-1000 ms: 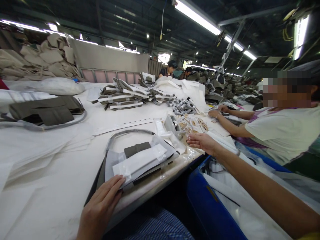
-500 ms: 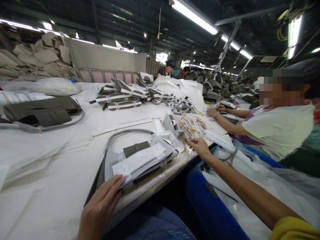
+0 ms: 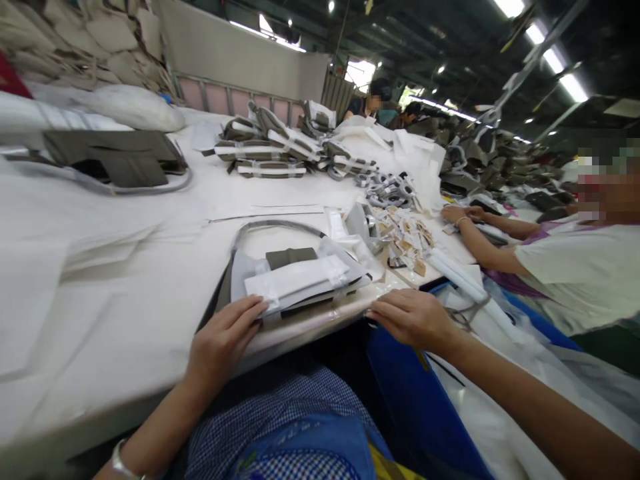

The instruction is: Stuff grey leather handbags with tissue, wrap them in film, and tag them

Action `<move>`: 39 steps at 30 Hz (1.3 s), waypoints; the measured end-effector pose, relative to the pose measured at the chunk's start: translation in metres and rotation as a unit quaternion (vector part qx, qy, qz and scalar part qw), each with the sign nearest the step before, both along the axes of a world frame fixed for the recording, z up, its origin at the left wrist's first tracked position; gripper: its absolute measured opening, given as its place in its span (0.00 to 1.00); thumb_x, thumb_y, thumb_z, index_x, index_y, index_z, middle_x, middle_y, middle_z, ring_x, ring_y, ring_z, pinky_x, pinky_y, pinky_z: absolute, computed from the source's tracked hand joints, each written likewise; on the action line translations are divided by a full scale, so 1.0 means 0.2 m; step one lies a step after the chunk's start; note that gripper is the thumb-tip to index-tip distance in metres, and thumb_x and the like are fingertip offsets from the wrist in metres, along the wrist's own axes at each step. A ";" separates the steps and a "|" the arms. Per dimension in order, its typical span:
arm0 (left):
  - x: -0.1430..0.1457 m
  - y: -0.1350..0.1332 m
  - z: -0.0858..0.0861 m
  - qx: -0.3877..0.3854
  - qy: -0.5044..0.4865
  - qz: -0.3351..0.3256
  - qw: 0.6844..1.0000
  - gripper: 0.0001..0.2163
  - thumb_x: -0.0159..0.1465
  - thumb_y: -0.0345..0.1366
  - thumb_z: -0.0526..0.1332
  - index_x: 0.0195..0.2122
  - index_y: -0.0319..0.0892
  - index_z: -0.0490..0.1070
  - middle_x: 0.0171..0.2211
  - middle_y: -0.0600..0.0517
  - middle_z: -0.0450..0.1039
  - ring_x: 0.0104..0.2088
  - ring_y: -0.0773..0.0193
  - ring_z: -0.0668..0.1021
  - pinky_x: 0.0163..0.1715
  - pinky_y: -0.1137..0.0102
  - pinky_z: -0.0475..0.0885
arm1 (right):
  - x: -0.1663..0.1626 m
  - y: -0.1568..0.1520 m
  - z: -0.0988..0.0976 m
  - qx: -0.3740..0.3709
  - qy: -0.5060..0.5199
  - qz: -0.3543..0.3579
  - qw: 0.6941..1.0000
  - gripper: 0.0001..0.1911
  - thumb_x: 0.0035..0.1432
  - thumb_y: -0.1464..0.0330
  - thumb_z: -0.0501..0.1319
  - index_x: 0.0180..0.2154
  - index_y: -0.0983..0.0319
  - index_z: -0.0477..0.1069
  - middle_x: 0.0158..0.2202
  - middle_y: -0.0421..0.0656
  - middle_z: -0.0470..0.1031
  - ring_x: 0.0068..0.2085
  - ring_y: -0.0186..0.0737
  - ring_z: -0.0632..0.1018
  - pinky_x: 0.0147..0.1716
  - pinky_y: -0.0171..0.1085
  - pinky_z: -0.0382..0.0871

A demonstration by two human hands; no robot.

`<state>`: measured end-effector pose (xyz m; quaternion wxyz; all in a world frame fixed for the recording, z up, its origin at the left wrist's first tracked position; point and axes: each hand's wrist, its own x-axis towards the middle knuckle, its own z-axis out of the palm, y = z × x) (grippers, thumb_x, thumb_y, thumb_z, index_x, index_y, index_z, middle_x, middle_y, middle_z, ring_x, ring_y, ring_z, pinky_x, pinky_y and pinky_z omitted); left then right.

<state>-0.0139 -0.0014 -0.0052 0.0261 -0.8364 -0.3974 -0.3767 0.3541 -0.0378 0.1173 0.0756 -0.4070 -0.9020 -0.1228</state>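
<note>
Right hand (image 3: 416, 321) moved near table edge (image 3: 310, 328); left hand (image 3: 220, 343) touches bag (image 3: 291, 257).

1. Here's the white table (image 3: 170, 293), wide and busy!
2. Up front, a partly wrapped handbag (image 3: 291, 258) lies near the edge.
3. Left, another dark bag (image 3: 131, 160); farther back, taped bundles (image 3: 270, 151); right, scattered tags (image 3: 406, 235).

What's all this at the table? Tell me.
The person's left hand rests on the near left corner of a partly wrapped bag lying on the table. Their right hand is bunched at the table's edge; whether it holds anything is unclear. A co-worker's hands are over the table farther right.
</note>
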 end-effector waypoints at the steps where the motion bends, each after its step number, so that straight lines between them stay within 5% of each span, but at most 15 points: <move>1: 0.00 0.00 0.00 -0.005 -0.004 0.001 1.000 0.17 0.68 0.32 0.57 0.59 0.48 0.67 0.55 0.49 0.72 0.54 0.57 0.76 0.55 0.62 0.73 | -0.08 0.00 0.01 0.004 -0.006 0.027 1.000 0.08 0.66 0.65 0.59 0.35 0.58 0.75 0.31 0.43 0.77 0.33 0.38 0.74 0.35 0.37 0.63; 6: 0.00 0.00 0.03 -0.030 -0.020 -0.008 0.999 0.17 0.68 0.29 0.57 0.57 0.45 0.69 0.54 0.47 0.73 0.54 0.59 0.75 0.54 0.62 0.73 | -0.44 0.07 -0.01 0.018 -0.014 0.121 0.992 0.14 0.66 0.61 0.58 0.28 0.60 0.70 0.25 0.41 0.72 0.29 0.38 0.70 0.31 0.39 0.55; 12: 0.01 -0.01 0.03 -0.038 -0.055 -0.011 0.998 0.16 0.66 0.28 0.59 0.54 0.44 0.70 0.53 0.47 0.74 0.53 0.59 0.76 0.54 0.61 0.73 | -0.68 0.19 -0.10 0.014 -0.031 0.141 0.989 0.15 0.66 0.59 0.58 0.29 0.60 0.70 0.27 0.41 0.72 0.30 0.38 0.69 0.31 0.39 0.52; 32: 0.03 0.01 -0.01 -0.006 -0.093 0.003 0.996 0.10 0.68 0.31 0.58 0.49 0.43 0.72 0.50 0.48 0.76 0.50 0.61 0.77 0.52 0.66 0.74 | -0.89 0.29 -0.18 0.064 -0.110 0.160 0.979 0.06 0.64 0.70 0.58 0.32 0.62 0.71 0.27 0.42 0.72 0.30 0.40 0.68 0.30 0.42 0.50; 39: 0.01 -0.04 0.08 -0.077 -0.091 -0.032 0.992 0.17 0.60 0.29 0.60 0.51 0.40 0.69 0.52 0.46 0.72 0.53 0.56 0.74 0.54 0.62 0.72 | -0.90 0.31 -0.19 0.049 -0.118 0.152 0.980 0.06 0.65 0.69 0.57 0.34 0.61 0.70 0.27 0.42 0.72 0.30 0.40 0.69 0.31 0.42 0.51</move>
